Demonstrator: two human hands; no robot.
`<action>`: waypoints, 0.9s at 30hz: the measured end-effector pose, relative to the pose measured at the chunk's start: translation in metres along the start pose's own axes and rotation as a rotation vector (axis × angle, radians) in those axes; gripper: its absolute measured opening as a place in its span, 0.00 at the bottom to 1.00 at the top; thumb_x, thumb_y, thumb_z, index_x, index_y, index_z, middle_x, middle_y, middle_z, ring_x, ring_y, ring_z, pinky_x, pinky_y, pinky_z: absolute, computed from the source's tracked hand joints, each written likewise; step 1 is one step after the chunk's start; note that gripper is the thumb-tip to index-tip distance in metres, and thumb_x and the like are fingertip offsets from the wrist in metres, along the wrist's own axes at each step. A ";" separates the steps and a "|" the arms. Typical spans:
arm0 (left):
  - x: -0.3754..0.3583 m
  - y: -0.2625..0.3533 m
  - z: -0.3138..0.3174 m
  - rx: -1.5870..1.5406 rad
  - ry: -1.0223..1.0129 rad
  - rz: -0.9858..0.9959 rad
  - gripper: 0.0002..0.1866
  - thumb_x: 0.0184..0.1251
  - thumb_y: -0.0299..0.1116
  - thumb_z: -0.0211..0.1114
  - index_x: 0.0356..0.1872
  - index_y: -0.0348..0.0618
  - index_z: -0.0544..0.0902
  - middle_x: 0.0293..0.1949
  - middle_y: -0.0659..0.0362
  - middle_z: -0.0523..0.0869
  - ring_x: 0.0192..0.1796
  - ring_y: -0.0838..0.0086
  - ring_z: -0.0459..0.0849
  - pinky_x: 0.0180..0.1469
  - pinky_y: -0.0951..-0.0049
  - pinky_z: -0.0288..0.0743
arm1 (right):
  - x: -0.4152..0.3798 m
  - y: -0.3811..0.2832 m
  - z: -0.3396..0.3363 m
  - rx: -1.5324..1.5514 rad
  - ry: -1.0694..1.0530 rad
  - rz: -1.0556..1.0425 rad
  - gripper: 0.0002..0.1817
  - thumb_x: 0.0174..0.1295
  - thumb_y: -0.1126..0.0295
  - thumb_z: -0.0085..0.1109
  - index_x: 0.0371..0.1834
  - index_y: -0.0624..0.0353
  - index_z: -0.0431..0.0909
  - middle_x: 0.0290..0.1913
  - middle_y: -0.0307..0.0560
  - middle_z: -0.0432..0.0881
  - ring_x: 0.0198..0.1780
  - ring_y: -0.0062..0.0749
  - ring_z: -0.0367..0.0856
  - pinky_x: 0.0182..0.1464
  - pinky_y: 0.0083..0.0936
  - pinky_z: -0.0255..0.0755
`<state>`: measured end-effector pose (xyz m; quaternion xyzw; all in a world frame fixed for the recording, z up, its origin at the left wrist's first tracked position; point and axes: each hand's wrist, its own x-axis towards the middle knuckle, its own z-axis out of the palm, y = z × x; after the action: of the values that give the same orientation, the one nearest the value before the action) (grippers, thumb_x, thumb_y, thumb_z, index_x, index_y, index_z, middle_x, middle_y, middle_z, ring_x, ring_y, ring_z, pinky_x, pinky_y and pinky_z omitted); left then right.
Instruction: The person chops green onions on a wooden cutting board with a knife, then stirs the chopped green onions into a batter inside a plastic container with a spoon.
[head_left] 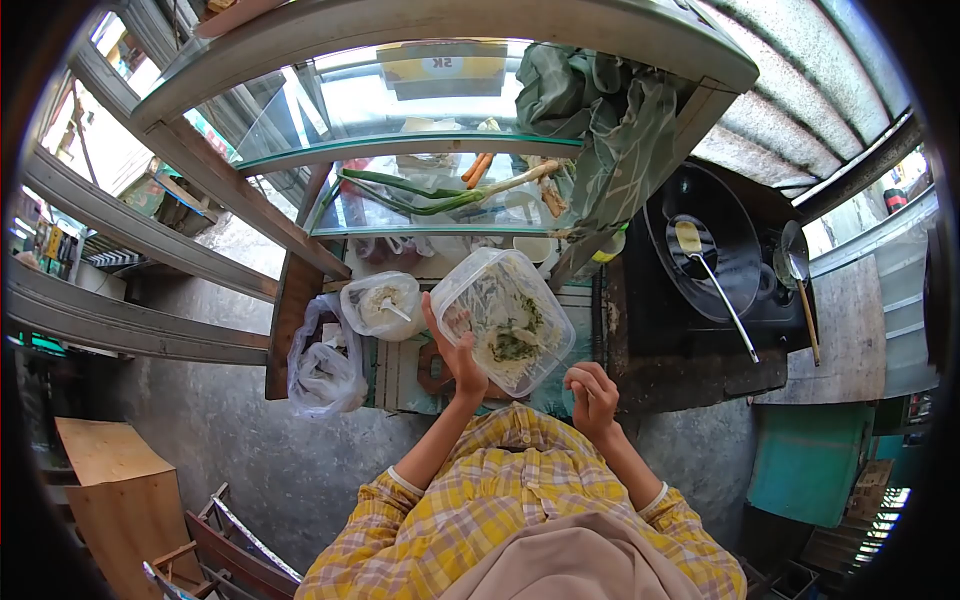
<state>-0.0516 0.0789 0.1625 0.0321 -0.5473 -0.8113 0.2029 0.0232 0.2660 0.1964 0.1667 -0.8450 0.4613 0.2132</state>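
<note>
My left hand (460, 358) grips the left side of a clear square plastic container (555, 325), which is tilted toward me. Inside lies a pale, wet-looking mix with chopped green leaves (515, 343). Just right of the container's lower corner is my right hand (594, 402), its fingers curled closed; whatever they may hold is hidden. A second plastic tub (372, 318), with a white spoon (396, 310) in it, stands left of my left hand. Beside that tub sits a translucent plastic bag (328, 375). Part of a wooden board (430, 370) shows beneath my left wrist.
To the right, a dark wok (735, 225) with a spatula (722, 305) sits on a stove, near a ladle (805, 305). Ahead, a glass-shelved cabinet (410, 150) holds spring onions (430, 200) and carrots (479, 170). A grey-green cloth (625, 135) hangs over its right side.
</note>
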 end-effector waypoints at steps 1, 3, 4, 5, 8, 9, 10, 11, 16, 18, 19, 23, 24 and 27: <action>0.001 0.000 0.000 0.005 0.004 0.005 0.43 0.56 0.38 0.53 0.75 0.43 0.48 0.68 0.53 0.60 0.65 0.62 0.64 0.66 0.58 0.58 | 0.003 -0.008 -0.003 0.012 -0.011 -0.005 0.04 0.64 0.73 0.55 0.37 0.63 0.77 0.33 0.50 0.79 0.29 0.43 0.79 0.28 0.30 0.73; 0.001 0.000 0.000 0.005 0.011 0.001 0.43 0.56 0.39 0.53 0.75 0.43 0.48 0.67 0.52 0.61 0.64 0.62 0.64 0.66 0.58 0.58 | 0.006 -0.017 -0.006 0.045 -0.052 -0.021 0.04 0.64 0.73 0.55 0.37 0.62 0.77 0.33 0.50 0.79 0.29 0.44 0.79 0.29 0.31 0.73; 0.001 -0.001 -0.001 -0.001 0.015 -0.008 0.43 0.57 0.39 0.53 0.75 0.44 0.48 0.67 0.52 0.61 0.64 0.62 0.64 0.66 0.58 0.58 | 0.006 -0.020 -0.007 0.066 -0.081 -0.033 0.04 0.63 0.74 0.56 0.37 0.62 0.77 0.33 0.50 0.79 0.29 0.44 0.79 0.29 0.31 0.73; 0.001 -0.002 0.000 -0.007 0.019 -0.016 0.43 0.57 0.40 0.53 0.75 0.44 0.48 0.67 0.52 0.61 0.64 0.62 0.64 0.66 0.58 0.59 | 0.006 -0.021 -0.007 0.086 -0.111 -0.045 0.03 0.63 0.74 0.56 0.37 0.62 0.77 0.33 0.50 0.79 0.29 0.44 0.79 0.30 0.32 0.73; 0.001 -0.004 -0.001 0.014 -0.011 0.004 0.43 0.58 0.42 0.54 0.75 0.44 0.48 0.66 0.53 0.62 0.64 0.62 0.64 0.66 0.57 0.58 | 0.000 -0.005 -0.005 0.062 -0.209 -0.083 0.03 0.61 0.75 0.57 0.37 0.62 0.76 0.33 0.50 0.79 0.29 0.44 0.79 0.30 0.33 0.73; 0.001 -0.004 -0.001 0.015 -0.013 -0.004 0.43 0.58 0.42 0.54 0.75 0.44 0.48 0.67 0.53 0.61 0.64 0.62 0.64 0.66 0.58 0.58 | 0.002 -0.004 -0.008 0.046 -0.192 -0.084 0.03 0.61 0.75 0.57 0.37 0.61 0.76 0.33 0.49 0.79 0.29 0.44 0.79 0.30 0.33 0.73; 0.000 -0.003 -0.002 0.016 -0.015 -0.013 0.43 0.58 0.43 0.54 0.75 0.44 0.48 0.67 0.53 0.61 0.64 0.62 0.64 0.66 0.58 0.58 | 0.007 -0.004 -0.012 0.030 -0.175 -0.084 0.03 0.61 0.75 0.57 0.37 0.61 0.76 0.33 0.49 0.79 0.29 0.44 0.79 0.30 0.33 0.73; -0.001 -0.003 -0.003 0.015 -0.020 -0.024 0.43 0.59 0.43 0.54 0.75 0.44 0.48 0.67 0.53 0.61 0.64 0.62 0.64 0.66 0.58 0.58 | 0.012 -0.006 -0.015 0.011 -0.157 -0.081 0.03 0.61 0.75 0.58 0.36 0.61 0.76 0.33 0.49 0.79 0.29 0.44 0.79 0.30 0.33 0.73; 0.000 0.004 0.001 0.024 -0.023 -0.009 0.43 0.57 0.40 0.54 0.75 0.44 0.48 0.68 0.53 0.60 0.66 0.62 0.63 0.67 0.58 0.57 | 0.015 0.007 -0.018 -0.027 -0.005 0.003 0.07 0.69 0.72 0.51 0.35 0.64 0.75 0.29 0.47 0.77 0.25 0.36 0.77 0.27 0.27 0.70; -0.001 0.004 0.003 0.024 -0.025 -0.005 0.43 0.56 0.39 0.54 0.75 0.44 0.48 0.68 0.53 0.59 0.66 0.62 0.62 0.67 0.58 0.57 | 0.001 0.016 -0.008 0.085 0.087 0.167 0.11 0.71 0.70 0.48 0.34 0.64 0.75 0.28 0.45 0.75 0.23 0.30 0.74 0.26 0.24 0.68; -0.002 0.003 0.004 0.022 -0.027 -0.003 0.43 0.56 0.39 0.54 0.75 0.44 0.48 0.68 0.53 0.59 0.67 0.62 0.62 0.67 0.58 0.57 | -0.005 0.018 -0.003 0.142 0.133 0.249 0.13 0.73 0.69 0.46 0.33 0.65 0.75 0.27 0.44 0.75 0.22 0.27 0.73 0.25 0.23 0.67; -0.003 0.007 0.004 0.074 -0.038 0.000 0.43 0.56 0.38 0.53 0.75 0.44 0.49 0.69 0.53 0.58 0.67 0.62 0.61 0.67 0.58 0.56 | -0.012 0.014 0.012 0.273 0.193 0.369 0.15 0.74 0.68 0.44 0.31 0.65 0.75 0.25 0.43 0.73 0.21 0.21 0.70 0.24 0.20 0.64; -0.002 0.005 0.001 0.077 -0.035 0.000 0.43 0.56 0.38 0.53 0.75 0.44 0.49 0.69 0.53 0.58 0.67 0.62 0.61 0.67 0.58 0.56 | -0.010 0.010 0.011 0.284 0.179 0.352 0.15 0.74 0.68 0.45 0.31 0.65 0.75 0.26 0.43 0.74 0.21 0.22 0.70 0.24 0.20 0.65; -0.002 0.000 -0.003 0.078 -0.030 -0.007 0.43 0.55 0.37 0.52 0.75 0.44 0.49 0.70 0.53 0.57 0.67 0.62 0.61 0.67 0.58 0.56 | 0.000 -0.009 0.003 0.205 0.052 0.176 0.12 0.72 0.70 0.48 0.33 0.64 0.75 0.28 0.46 0.76 0.22 0.27 0.74 0.26 0.22 0.68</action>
<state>-0.0487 0.0770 0.1612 0.0299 -0.5816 -0.7903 0.1905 0.0264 0.2593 0.2014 0.1009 -0.7988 0.5665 0.1755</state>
